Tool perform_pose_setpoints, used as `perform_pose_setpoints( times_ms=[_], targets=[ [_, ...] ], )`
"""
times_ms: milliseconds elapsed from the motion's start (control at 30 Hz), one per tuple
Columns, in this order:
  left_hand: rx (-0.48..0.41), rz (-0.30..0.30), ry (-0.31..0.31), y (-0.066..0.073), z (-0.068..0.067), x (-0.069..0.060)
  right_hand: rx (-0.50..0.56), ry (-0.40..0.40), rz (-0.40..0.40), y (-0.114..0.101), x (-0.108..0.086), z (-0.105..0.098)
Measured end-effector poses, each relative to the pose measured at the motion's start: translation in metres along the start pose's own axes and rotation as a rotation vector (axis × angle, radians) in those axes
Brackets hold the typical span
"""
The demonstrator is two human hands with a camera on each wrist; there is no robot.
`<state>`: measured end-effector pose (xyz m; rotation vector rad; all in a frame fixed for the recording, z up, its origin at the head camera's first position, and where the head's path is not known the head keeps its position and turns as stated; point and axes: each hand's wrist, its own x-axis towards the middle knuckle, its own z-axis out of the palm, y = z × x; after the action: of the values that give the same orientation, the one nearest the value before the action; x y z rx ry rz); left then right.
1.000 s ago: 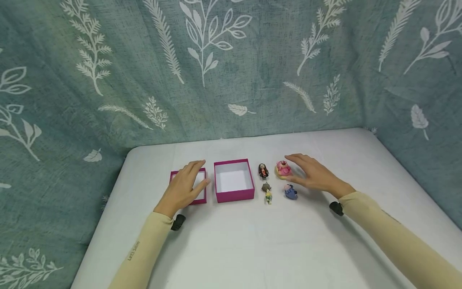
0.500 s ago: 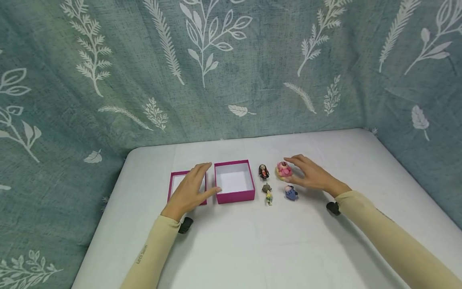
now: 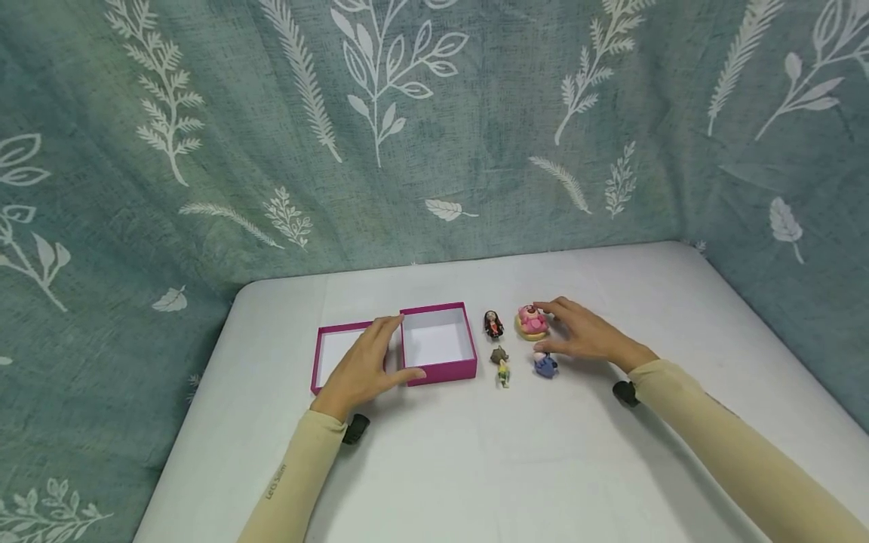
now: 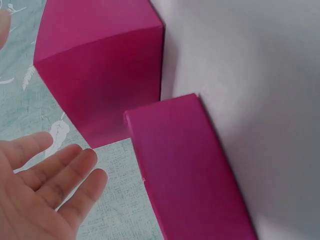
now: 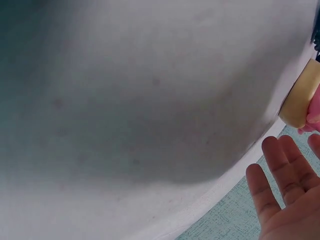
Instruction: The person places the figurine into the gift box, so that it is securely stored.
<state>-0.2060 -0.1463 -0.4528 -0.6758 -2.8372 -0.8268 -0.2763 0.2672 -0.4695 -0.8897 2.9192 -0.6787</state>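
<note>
My left hand (image 3: 366, 367) hovers over the shallow magenta lid (image 3: 316, 358), fingers extended, thumb spread toward the front left corner of the deeper magenta box (image 3: 441, 371). The left wrist view shows these fingers (image 4: 70, 175) apart from the box (image 4: 105, 85) and lid (image 4: 185, 170). Beside a pink bear figurine (image 3: 532, 321) on a yellow base is my right hand (image 3: 587, 332), its fingers loosely spread, gripping nothing. Its thumb is above a blue figurine (image 3: 545, 366). In the right wrist view the fingers (image 5: 280, 160) are close to the bear's yellow base (image 5: 299, 97); contact is unclear.
Right of the box stands a dark-haired figurine (image 3: 493, 325) in black and red. Nearer me lies a small figurine (image 3: 502, 368) with a brown top and yellow-green body. The white table (image 3: 434, 475) meets a green leaf-patterned cloth (image 3: 407, 204) at the back.
My left hand has moved right and slightly nearer me, from over the lid toward the box. My right hand has shifted only a little beside the bear. The figurines look unmoved.
</note>
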Motion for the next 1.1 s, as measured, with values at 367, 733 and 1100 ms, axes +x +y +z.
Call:
perform_pose_setpoints(
  times_ms=[367,733,1100],
  targets=[
    [0.022,0.016,0.006,-0.004,0.007,0.002,0.006,-0.049,0.036,-0.001,0.006,-0.001],
    [0.064,0.023,0.002,-0.005,0.008,0.001,0.022,-0.094,0.023,-0.003,0.015,-0.006],
    [0.071,0.031,0.015,-0.006,0.008,0.0,0.073,-0.096,0.015,0.0,0.017,-0.007]
  ],
)
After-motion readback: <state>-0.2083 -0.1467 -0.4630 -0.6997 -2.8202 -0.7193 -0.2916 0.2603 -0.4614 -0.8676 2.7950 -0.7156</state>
